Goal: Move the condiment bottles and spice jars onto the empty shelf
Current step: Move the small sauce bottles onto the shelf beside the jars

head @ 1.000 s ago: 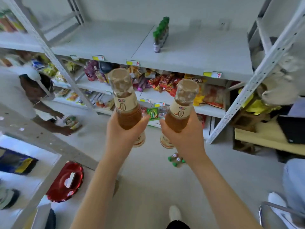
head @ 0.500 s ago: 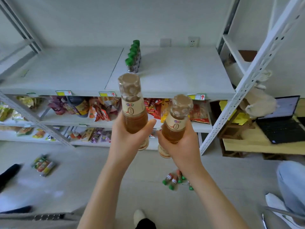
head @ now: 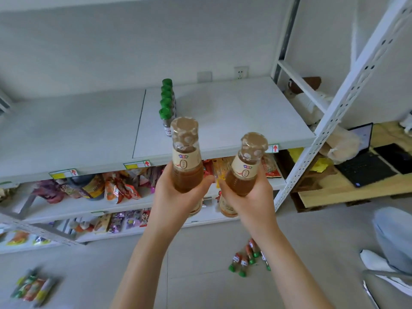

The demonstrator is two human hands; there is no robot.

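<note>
Amber bottle (head: 186, 162) gripped by fingers (head: 206, 179) of the left hand (head: 176, 201), its twin (head: 245, 171) by the right hand (head: 253, 201) — green-capped spice jars (head: 166, 103) just beyond.

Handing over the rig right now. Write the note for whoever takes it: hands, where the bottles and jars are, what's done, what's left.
Hands: the left hand grips one brown bottle, the right hand grips the other bottle, both in the air before the shelf.
Done: a row of green-capped jars stands on the shelf.
Left: set both bottles down there, then fetch the jars lying on the floor.
</note>
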